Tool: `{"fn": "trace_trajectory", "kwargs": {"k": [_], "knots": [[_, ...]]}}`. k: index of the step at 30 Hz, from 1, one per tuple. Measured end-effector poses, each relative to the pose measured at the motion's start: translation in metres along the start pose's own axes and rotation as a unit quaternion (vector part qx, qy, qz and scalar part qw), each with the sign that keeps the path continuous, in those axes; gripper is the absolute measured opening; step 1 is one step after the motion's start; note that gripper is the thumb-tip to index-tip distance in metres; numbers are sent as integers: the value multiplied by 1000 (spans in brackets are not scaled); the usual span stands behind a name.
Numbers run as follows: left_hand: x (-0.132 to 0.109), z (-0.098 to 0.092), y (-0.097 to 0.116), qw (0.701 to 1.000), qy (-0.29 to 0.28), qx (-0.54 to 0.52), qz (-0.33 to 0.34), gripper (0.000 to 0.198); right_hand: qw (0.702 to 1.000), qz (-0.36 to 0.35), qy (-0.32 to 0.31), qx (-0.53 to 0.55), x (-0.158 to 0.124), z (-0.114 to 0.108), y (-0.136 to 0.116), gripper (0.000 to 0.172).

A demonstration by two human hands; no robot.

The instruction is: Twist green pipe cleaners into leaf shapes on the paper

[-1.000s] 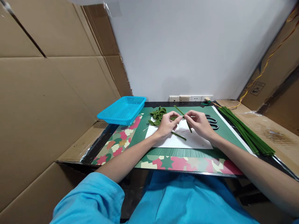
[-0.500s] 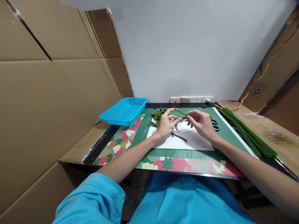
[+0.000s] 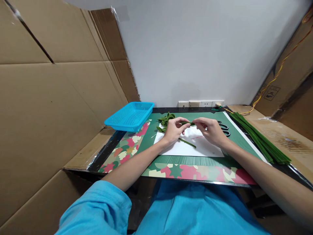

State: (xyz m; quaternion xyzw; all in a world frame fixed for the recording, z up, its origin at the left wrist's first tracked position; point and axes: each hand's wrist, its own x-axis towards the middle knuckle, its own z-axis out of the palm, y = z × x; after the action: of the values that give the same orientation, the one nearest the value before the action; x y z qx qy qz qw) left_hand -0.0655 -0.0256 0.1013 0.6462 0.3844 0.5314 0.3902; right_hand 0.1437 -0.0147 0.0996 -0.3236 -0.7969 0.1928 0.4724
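Note:
My left hand and my right hand meet over a white sheet of paper. Between them runs a fuzzy green pipe cleaner, pinched at both sides; fingers cover most of it. Another short pipe cleaner lies on the paper below my left hand. Behind that hand rests a heap of bent, looped green pipe cleaners. Beside my right hand lie scissors, with only their dark handles showing. A thin red line crosses the paper between the hands.
A blue perforated basket stands at the back left. Along the right edge lies a bundle of long green pipe cleaners. Cardboard walls rise at both sides. Power sockets line the wall behind the table.
The pipe cleaner's raised end, earlier sticking up between the hands, is now folded down or hidden by the fingers. My right hand has shifted slightly left, its fingertips nearer my left hand.

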Motion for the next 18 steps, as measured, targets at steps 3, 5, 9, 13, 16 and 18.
{"fn": "trace_trajectory", "kwargs": {"k": [3, 5, 9, 13, 16, 18], "knots": [[1, 1, 1, 1000, 0, -9, -7, 46, 1000, -2, 4, -15, 0, 0, 1, 26], [2, 2, 1, 1000, 13, -17, -12, 50, 1000, 1, 7, -24, 0, 0, 2, 27], [5, 1, -1, 998, 48, -26, -20, 52, 999, 8, 29, -41, -1, 0, 4, 27], [5, -1, -2, 998, 55, -25, -33, 46, 997, 2, 54, -54, -1, -1, 6, 27], [3, -2, -2, 998, 21, -19, -52, 43, 996, -12, 58, -62, -1, -2, 5, 24], [2, -2, -2, 998, -8, -14, -62, 42, 996, -19, 58, -66, -1, -3, 5, 22]]}}
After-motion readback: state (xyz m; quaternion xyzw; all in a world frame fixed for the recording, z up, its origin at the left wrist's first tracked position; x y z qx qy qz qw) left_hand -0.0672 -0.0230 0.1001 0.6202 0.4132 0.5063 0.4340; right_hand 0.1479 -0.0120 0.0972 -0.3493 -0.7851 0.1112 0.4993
